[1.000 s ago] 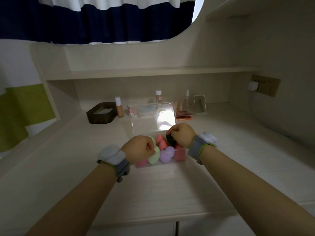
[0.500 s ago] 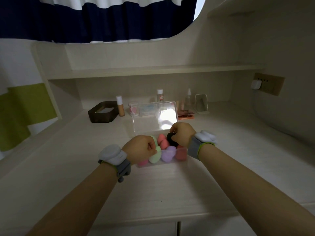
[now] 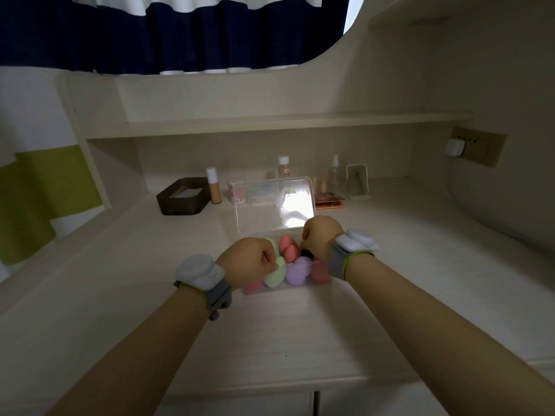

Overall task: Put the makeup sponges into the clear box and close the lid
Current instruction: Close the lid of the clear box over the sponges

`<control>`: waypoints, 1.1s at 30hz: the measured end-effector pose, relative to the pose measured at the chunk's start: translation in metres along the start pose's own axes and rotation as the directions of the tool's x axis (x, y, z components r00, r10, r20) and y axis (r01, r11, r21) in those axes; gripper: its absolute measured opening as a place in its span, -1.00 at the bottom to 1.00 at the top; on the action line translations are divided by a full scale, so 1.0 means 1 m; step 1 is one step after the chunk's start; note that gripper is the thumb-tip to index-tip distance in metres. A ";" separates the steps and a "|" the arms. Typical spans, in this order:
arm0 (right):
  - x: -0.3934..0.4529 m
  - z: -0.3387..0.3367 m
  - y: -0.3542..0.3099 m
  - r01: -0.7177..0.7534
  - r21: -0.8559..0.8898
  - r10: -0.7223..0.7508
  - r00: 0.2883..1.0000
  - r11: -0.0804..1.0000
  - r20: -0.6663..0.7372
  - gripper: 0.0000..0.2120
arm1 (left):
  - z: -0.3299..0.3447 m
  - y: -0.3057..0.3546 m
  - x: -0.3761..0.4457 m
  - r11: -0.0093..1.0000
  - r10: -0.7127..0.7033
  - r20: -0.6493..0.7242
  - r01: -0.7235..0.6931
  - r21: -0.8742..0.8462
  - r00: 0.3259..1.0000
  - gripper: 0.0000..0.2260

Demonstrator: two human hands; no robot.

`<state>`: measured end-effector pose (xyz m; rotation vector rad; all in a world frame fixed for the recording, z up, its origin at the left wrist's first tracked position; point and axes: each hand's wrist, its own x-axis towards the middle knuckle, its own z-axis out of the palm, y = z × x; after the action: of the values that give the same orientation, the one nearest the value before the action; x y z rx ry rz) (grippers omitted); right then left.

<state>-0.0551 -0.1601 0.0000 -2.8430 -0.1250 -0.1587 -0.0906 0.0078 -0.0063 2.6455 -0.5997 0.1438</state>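
Both hands over the clear box (image 3: 271,288) on the desk (image 3: 300,331): left hand (image 3: 247,267) curled round the green sponge (image 3: 274,273), right hand (image 3: 322,235) curled, contents hidden; lid (image 3: 274,202) upright for loading.

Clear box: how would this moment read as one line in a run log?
box: lid up | sponges: inside | left hand: on green sponge | right hand: on black sponge

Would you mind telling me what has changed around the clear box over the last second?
The right hand pushed the black sponge deeper among the others, so less of it shows. The left hand stayed curled at the green sponge; the lid stayed up.
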 end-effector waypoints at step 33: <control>-0.004 -0.014 0.029 -0.101 0.240 0.095 0.995 0.965 0.039 -0.69 | -0.004 -0.004 0.001 0.995 -0.014 -0.053 0.009 -0.095 0.998 -0.92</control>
<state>-0.0575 -0.1917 0.0044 -2.6016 -0.0077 -0.0773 -0.0883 0.0125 -0.0039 2.5448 -0.5596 0.1782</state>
